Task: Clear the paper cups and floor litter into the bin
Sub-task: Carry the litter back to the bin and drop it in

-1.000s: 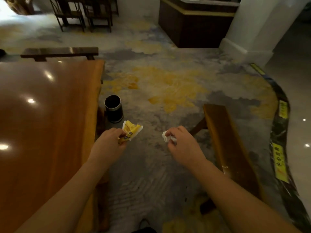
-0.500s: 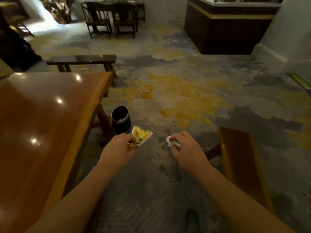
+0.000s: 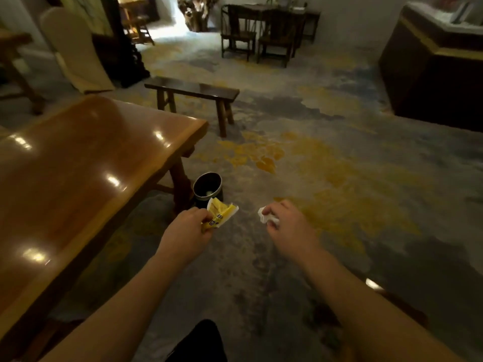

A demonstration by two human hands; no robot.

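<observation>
Mid-frame, your left hand (image 3: pixel 187 228) pinches a yellow wrapper (image 3: pixel 220 215); your right hand (image 3: pixel 288 226) clutches white paper (image 3: pixel 266 217), bin (image 3: pixel 207 188) just above.

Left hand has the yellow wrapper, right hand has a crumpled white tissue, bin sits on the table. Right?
Not quite. In the head view the bin stands on the floor beside the table leg, not on the table. The rest holds: the left hand grips the yellow wrapper and the right hand holds a crumpled white tissue.
</observation>
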